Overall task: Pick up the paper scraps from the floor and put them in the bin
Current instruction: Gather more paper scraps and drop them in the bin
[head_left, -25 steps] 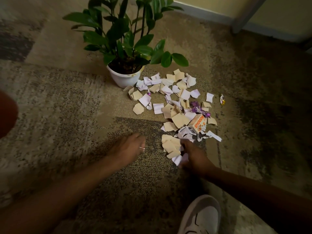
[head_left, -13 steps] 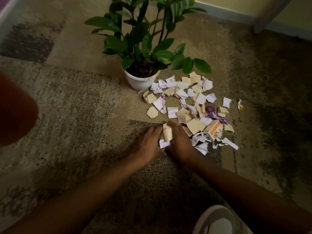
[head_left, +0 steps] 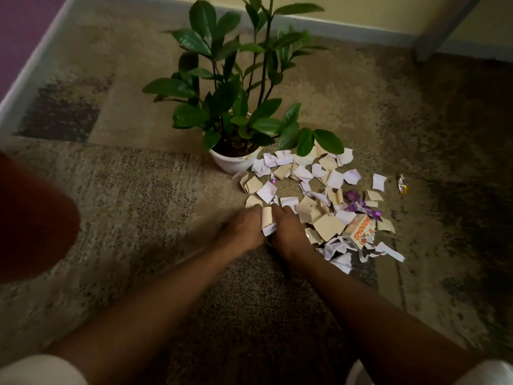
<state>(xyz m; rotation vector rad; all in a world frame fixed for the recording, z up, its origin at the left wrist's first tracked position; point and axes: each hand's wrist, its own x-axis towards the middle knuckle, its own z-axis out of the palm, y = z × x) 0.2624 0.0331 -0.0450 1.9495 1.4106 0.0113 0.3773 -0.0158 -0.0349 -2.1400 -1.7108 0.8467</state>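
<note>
Several tan and white paper scraps (head_left: 316,187) lie spread on the patterned carpet to the right of a plant pot. My left hand (head_left: 243,232) and my right hand (head_left: 288,230) are side by side at the near left edge of the pile. Between them they squeeze a small bunch of scraps (head_left: 268,222), tan on top and white below. Both hands' fingers are curled around that bunch. A small torn orange and white carton (head_left: 359,232) lies among the scraps on the right. No bin is in view.
A green plant in a white pot (head_left: 236,159) stands just behind the pile. A shiny sweet wrapper (head_left: 402,184) lies apart at the right, purple foil bits (head_left: 358,202) within the pile. A dark reddish blurred shape (head_left: 30,223) fills the left edge. A wall skirting (head_left: 361,27) runs along the back.
My hands came together from apart, gathering scraps from the pile's near edge into a bunch between them, and shifted slightly toward the plant. The view tilted upward.
</note>
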